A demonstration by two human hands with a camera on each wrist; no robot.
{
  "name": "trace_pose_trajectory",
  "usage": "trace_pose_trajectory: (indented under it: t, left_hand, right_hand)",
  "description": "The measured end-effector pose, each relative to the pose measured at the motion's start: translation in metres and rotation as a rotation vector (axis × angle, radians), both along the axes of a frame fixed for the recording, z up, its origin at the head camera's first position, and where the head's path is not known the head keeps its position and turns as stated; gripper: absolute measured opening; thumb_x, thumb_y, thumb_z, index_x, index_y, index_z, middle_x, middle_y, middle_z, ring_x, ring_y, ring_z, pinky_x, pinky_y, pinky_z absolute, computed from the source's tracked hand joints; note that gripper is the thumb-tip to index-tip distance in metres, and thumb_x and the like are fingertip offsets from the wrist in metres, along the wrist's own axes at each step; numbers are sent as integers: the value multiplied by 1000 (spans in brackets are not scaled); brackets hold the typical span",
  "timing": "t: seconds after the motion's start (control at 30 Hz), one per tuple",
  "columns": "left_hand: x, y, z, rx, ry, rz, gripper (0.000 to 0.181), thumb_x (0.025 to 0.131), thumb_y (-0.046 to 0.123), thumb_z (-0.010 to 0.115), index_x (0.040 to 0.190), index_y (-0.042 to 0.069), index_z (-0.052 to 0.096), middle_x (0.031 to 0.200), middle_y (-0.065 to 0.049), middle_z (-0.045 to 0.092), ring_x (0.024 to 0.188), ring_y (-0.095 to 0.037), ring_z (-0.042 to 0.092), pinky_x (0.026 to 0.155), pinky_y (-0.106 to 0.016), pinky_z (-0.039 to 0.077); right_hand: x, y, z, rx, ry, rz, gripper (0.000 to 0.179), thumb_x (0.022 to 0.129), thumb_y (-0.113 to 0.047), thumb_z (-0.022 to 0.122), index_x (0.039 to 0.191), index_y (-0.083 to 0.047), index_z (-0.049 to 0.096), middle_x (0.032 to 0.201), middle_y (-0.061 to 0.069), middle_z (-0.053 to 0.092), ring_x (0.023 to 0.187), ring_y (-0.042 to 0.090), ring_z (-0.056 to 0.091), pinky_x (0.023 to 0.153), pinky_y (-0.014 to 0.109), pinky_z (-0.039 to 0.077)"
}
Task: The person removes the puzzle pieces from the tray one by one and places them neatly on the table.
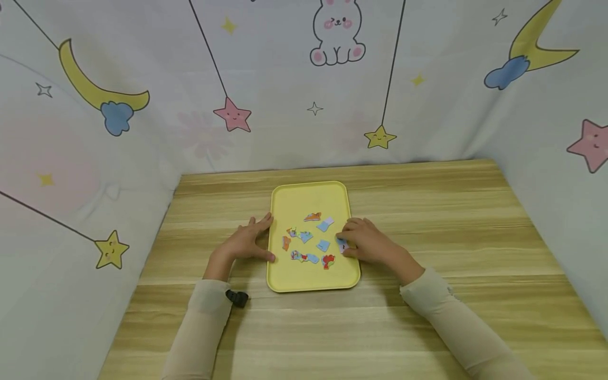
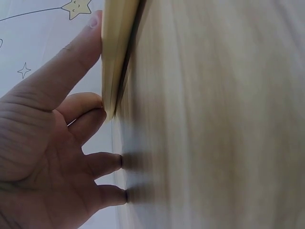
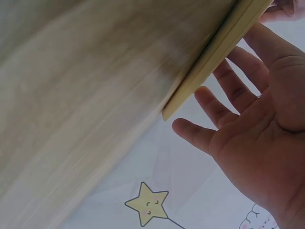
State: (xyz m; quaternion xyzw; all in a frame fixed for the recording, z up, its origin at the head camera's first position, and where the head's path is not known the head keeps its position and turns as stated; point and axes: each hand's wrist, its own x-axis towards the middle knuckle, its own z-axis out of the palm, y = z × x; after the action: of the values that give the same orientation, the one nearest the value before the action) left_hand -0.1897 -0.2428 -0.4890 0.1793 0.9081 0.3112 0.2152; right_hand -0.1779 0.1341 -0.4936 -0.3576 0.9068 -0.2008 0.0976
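Observation:
A yellow tray [image 1: 309,277] lies on the wooden table [image 1: 451,232] and holds several small colourful puzzle pieces [image 1: 307,236]. My left hand [image 1: 252,241] lies flat on the table against the tray's left rim, with the fingers straight. In the left wrist view, the left hand [image 2: 71,124] has its thumb and forefinger touching the tray rim [image 2: 114,47]. My right hand [image 1: 363,241] reaches over the tray's right rim, and its fingertips rest on a blue and pink piece [image 1: 342,244]. From the right wrist view, my right hand [image 3: 248,114] shows spread, relaxed fingers beside the tray rim [image 3: 217,55].
Cloth walls printed with stars [image 1: 233,114], moons and a rabbit close in the table at the back and on both sides. A small black device [image 1: 237,298] sits at my left wrist. Bare wood surrounds the tray.

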Motion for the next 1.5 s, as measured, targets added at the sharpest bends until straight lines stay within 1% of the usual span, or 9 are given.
trace_pose_trajectory:
  t: [0.07, 0.3, 0.5, 0.73, 0.97, 1.27, 1.4, 1.5]
  left_hand:
    - [0, 0, -1, 1, 2, -1, 119, 76, 34, 97, 166, 2, 27, 175, -12, 16, 156, -55, 4, 119, -78, -1]
    - [-1, -1, -4, 5, 8, -4, 119, 75, 34, 97, 166, 1, 27, 174, -13, 16, 155, -57, 4, 118, -80, -1]
    - [-1, -1, -4, 6, 6, -6, 119, 76, 35, 97, 166, 1, 27, 174, -13, 16, 155, -57, 4, 118, -80, -2]
    - [-1, 0, -4, 5, 6, -7, 118, 76, 35, 97, 166, 2, 27, 174, -13, 16, 155, -57, 4, 119, -79, -1]
    - [-1, 0, -4, 2, 11, -10, 118, 76, 36, 96, 166, 2, 27, 174, -13, 16, 155, -57, 4, 118, -79, -1]
    - [-1, -2, -4, 9, 4, -10, 119, 76, 36, 96, 166, 2, 27, 175, -13, 15, 155, -57, 3, 119, -79, -1]
    - [-1, -2, -5, 10, 1, -10, 119, 77, 36, 96, 166, 2, 26, 175, -13, 15, 156, -56, 3, 119, -78, -2]
    - [-1, -3, -5, 6, 3, -11, 119, 77, 36, 96, 166, 2, 26, 175, -12, 15, 156, -56, 3, 120, -78, -1]
  right_hand:
    - [0, 0, -1, 0, 15, 9, 45, 95, -18, 81, 136, -3, 70, 124, 10, 67, 131, 36, 52, 116, 69, 33]
    - [-1, 1, 1, -31, 90, 16, 43, 94, -17, 82, 132, 2, 72, 119, 12, 66, 119, 33, 57, 109, 54, 43]
    - [-2, 3, 2, -89, 134, 10, 42, 92, -13, 83, 129, 4, 73, 115, 13, 66, 112, 31, 57, 102, 51, 46]
    - [-7, 10, -2, -131, 199, 21, 39, 91, -10, 84, 126, 5, 74, 111, 15, 66, 104, 31, 59, 92, 47, 50]
    - [-9, 18, -2, -124, 205, 0, 39, 92, -9, 82, 126, 6, 73, 112, 15, 67, 103, 30, 60, 91, 47, 51]
    - [-12, 33, -4, -127, 232, -37, 38, 90, -11, 85, 122, 7, 74, 110, 16, 68, 100, 30, 62, 87, 46, 55]
    - [-14, 40, -5, -117, 221, -55, 39, 90, -11, 85, 123, 7, 74, 112, 17, 68, 101, 31, 63, 87, 46, 55]
    - [-16, 46, -6, -88, 199, -77, 40, 92, -11, 83, 126, 7, 73, 115, 19, 68, 104, 33, 64, 90, 48, 56]
